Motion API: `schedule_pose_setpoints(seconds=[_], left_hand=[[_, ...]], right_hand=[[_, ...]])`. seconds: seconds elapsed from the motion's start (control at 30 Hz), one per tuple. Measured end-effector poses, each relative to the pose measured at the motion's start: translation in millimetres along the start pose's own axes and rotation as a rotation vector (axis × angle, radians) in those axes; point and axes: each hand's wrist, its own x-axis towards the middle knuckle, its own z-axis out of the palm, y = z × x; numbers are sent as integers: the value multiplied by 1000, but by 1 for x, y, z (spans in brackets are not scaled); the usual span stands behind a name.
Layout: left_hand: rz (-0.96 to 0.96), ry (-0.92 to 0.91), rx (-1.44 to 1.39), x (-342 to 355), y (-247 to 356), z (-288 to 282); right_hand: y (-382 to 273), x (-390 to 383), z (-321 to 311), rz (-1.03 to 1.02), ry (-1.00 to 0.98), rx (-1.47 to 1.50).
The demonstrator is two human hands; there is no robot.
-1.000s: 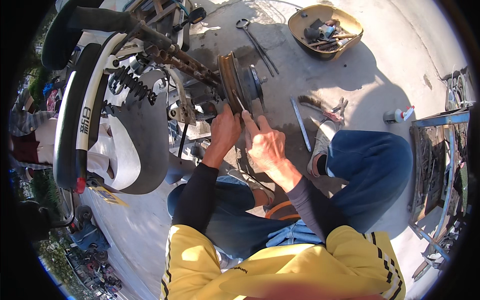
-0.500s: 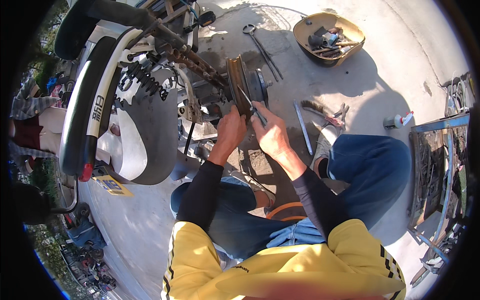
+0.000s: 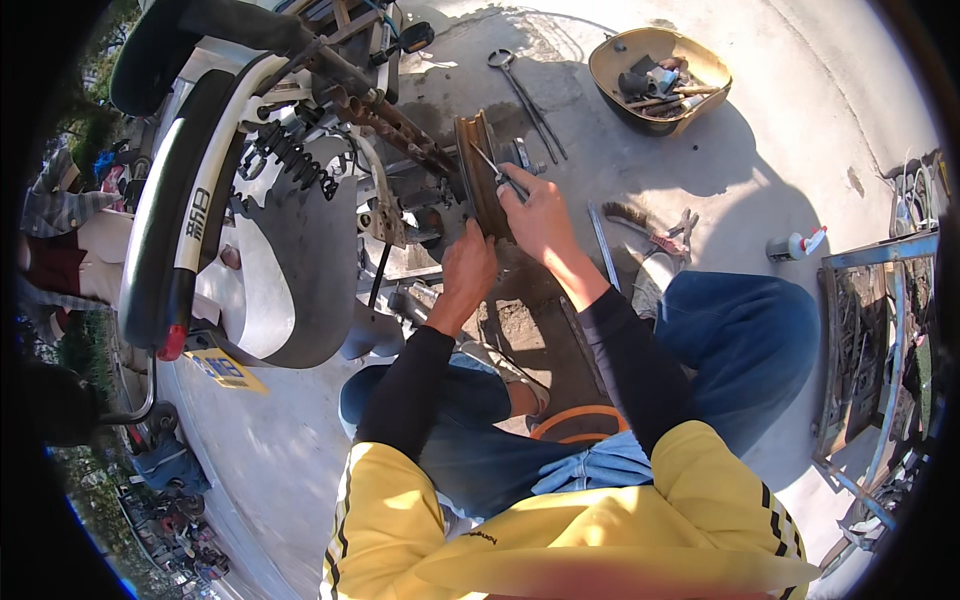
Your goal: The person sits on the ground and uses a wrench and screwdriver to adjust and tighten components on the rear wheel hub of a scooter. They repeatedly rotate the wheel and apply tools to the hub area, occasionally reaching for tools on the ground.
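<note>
A rusty, bare wheel rim [image 3: 477, 150] stands edge-on at the scooter's metal frame [image 3: 385, 120]. My left hand [image 3: 467, 268] is closed on the rim's near edge, its fingertips partly hidden. In my right hand [image 3: 540, 217] is a thin metal tool [image 3: 488, 162], perhaps a screwdriver or scraper. Its narrow tip lies against the channel of the rim, and my fingers hide most of its handle. Just right of the rim, part of the wheel hub [image 3: 522, 152] shows past the right hand.
Long-handled pliers or tongs [image 3: 525, 100] lie beyond the wheel. A basin of tools [image 3: 660, 85] stands far right. By my right shoe are a metal bar [image 3: 604, 245], a brush [image 3: 625, 213] and red-handled pliers [image 3: 672, 240]. A bottle [image 3: 795, 245] and metal rack [image 3: 880, 250] stand rightward.
My right hand has shifted up and slightly right, and the tool's tip has moved farther along the rim. My left hand has dropped a little lower while staying at the rim.
</note>
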Motion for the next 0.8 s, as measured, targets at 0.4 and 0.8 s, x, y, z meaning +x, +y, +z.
schedule_pose_setpoints(seconds=[0.4,0.8], left_hand=[[-4,-19,-14,-12,-27,34],[-32,-196,-37,-10,-51,58]], right_hand=[[1,-40,1,128,-61,49],[16,-60,5,-33,31,13]])
